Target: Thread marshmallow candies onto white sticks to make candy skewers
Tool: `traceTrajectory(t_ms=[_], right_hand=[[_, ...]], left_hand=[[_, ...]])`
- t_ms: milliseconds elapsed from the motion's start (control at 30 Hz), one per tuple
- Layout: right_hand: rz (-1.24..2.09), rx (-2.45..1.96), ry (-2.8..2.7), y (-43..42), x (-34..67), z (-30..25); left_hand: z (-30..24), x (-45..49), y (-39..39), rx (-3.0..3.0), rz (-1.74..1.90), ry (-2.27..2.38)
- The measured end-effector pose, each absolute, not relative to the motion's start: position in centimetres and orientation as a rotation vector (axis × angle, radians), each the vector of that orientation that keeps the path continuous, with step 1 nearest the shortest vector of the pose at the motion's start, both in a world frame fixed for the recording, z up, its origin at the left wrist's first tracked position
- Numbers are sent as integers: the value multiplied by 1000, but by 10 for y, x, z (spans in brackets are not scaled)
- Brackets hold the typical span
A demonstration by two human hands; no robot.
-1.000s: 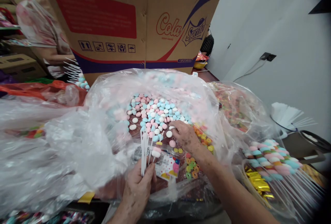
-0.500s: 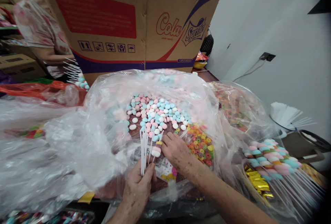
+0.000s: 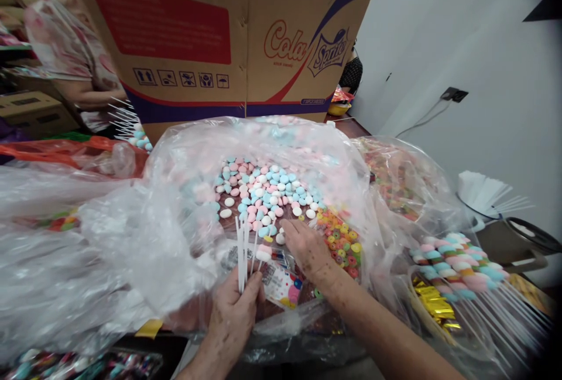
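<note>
My left hand (image 3: 232,315) is closed round a bundle of thin white sticks (image 3: 242,254) that stand upright; one stick carries a pale pink candy (image 3: 264,253). My right hand (image 3: 307,248) reaches into a clear plastic bag (image 3: 175,216), its fingertips pinched at a white candy (image 3: 280,238) at the near edge of a heap of pink, blue and white round candies (image 3: 263,192). Just right of that hand lie small multicoloured ring candies (image 3: 340,239). A printed card (image 3: 281,280) lies under the plastic between both hands.
A big cardboard box (image 3: 219,40) stands behind the bag. Finished candy skewers (image 3: 456,263) lie fanned at the right beside gold wrappers (image 3: 432,304) and a stack of white sticks (image 3: 487,192). Another person's patterned sleeve (image 3: 65,46) shows at far left. More plastic bags (image 3: 52,239) cover the left.
My right hand drew back from the middle of the candy heap toward the stick bundle, then settled at the heap's near edge. My left hand kept the sticks still.
</note>
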State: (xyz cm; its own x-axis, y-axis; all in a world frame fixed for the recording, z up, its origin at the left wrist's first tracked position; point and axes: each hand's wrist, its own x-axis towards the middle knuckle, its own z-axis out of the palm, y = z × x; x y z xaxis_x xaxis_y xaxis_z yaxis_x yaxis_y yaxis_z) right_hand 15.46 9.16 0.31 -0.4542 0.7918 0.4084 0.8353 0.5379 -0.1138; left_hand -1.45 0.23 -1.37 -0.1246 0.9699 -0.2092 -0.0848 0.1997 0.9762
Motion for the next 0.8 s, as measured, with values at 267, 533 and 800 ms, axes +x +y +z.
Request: traceTrajectory(t_ms=[267,533,800], right_hand=[[-251,-1262,-2385,85,153,1],[121,-1192,-2331,83,154,6],[236,-1151,-2247,86,153,0]], left_hand=[[-19,-16,2,959,1176,1300],[-13,-16,1,942,1181,1307],[-16,-17,-1,920,1146,1252]])
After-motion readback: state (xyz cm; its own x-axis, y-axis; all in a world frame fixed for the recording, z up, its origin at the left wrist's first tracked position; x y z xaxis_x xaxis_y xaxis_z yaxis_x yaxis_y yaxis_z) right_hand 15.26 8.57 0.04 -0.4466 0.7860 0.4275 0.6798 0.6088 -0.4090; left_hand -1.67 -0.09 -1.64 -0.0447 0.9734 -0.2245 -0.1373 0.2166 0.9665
